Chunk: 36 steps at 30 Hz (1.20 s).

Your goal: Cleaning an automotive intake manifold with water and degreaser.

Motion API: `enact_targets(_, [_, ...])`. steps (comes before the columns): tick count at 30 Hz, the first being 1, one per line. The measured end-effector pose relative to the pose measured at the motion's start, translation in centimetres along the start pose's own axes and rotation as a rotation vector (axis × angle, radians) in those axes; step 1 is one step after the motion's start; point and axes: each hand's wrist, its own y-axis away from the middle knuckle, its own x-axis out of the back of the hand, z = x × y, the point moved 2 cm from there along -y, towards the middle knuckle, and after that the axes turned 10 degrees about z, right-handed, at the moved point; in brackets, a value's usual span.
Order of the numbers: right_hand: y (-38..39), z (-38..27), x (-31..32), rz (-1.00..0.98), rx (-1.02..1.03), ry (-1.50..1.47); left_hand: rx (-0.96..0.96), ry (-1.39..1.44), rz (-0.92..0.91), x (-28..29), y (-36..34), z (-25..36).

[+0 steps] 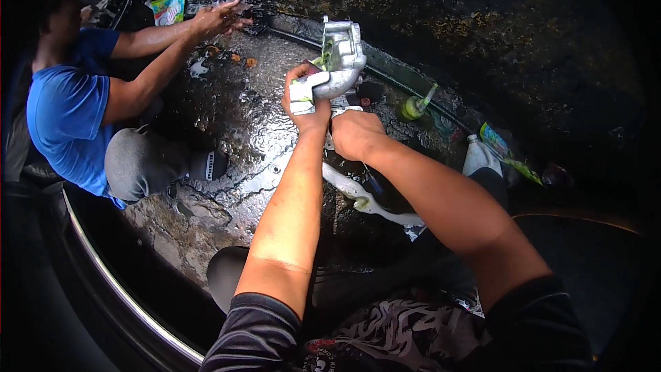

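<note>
A silvery cast-metal part (337,84), with a box-shaped hollow upper end and a curved pipe-like section, is held up ahead of me over the wet ground. Its hollow end has green smears inside. My left hand (312,116) wraps around its left side, fingers curled against the metal. Just below and to the right, my right hand (357,135) is closed in a fist against the part's lower end. Whether this hand also holds something small is hidden by its own back.
At the left, a person in a blue shirt (69,114) stretches wet hands (219,19) toward splashing water. A whitish strip (361,196) lies on the ground below my hands. Rightward are a green flask-like bottle (412,108), a white bottle (476,155) and a colourful packet (493,139).
</note>
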Motion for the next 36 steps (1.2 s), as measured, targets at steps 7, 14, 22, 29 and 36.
enact_targets(7, [0.3, 1.6, 1.6, -0.054, 0.039, 0.072, 0.024, -0.062, -0.063, -1.2, 0.2, -0.1])
enact_targets(14, [6.3, 6.1, 12.9, 0.153, -0.003, -0.062, -0.123, -0.288, -0.113, 2.0, -3.8, -5.5])
enact_targets(22, [3.7, 17.9, 1.7, -0.052, -0.459, -0.102, 0.088, -0.147, -0.159, 2.4, -4.0, -6.0])
enact_targets(29, [2.6, 20.9, -13.3, 0.067, -0.718, -0.331, 0.109, -0.482, -0.122, 5.3, -5.3, -9.2])
enact_targets(36, [3.1, 25.7, -15.8, 0.696, -0.920, -0.460, 0.256, -0.205, 0.001, 3.5, -6.4, -9.0])
